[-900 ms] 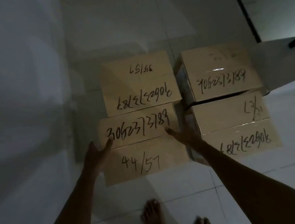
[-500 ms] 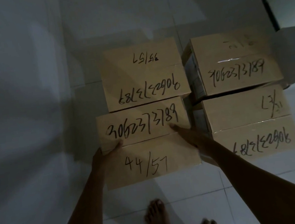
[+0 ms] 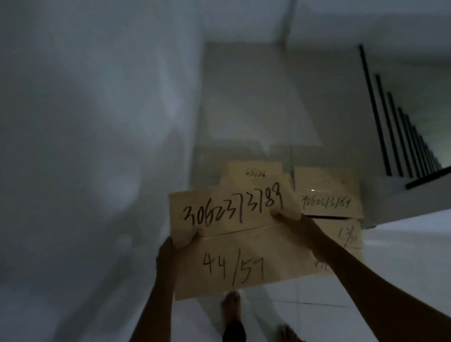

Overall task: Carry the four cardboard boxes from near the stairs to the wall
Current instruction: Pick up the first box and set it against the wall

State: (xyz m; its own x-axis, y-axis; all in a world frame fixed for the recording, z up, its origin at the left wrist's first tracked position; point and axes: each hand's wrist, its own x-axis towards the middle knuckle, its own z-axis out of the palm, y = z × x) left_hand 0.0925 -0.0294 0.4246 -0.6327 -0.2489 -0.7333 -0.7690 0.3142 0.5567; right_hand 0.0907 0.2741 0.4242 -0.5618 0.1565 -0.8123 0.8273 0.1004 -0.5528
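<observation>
Two hands hold one cardboard box up at the centre of the frame, with three more boxes on the floor behind it.

Filling the left half is a pale wall (image 3: 63,161); just right of it, the left hand (image 3: 176,251) clasps the held box (image 3: 238,242) at its left edge, thumb on the top face. That box bears "3062373789" and "44/57" in black marker. The right hand (image 3: 295,223) grips its right edge, fingers curled onto the top. Above it peeks a second box (image 3: 254,171); to the right sit a third box (image 3: 329,191) and, nearer the lower edge, a fourth box (image 3: 348,237), partly hidden by the right forearm. Bare feet (image 3: 230,303) stand on white floor tiles (image 3: 427,274) at lower centre. Black stair railing (image 3: 400,134) runs along the right edge.
</observation>
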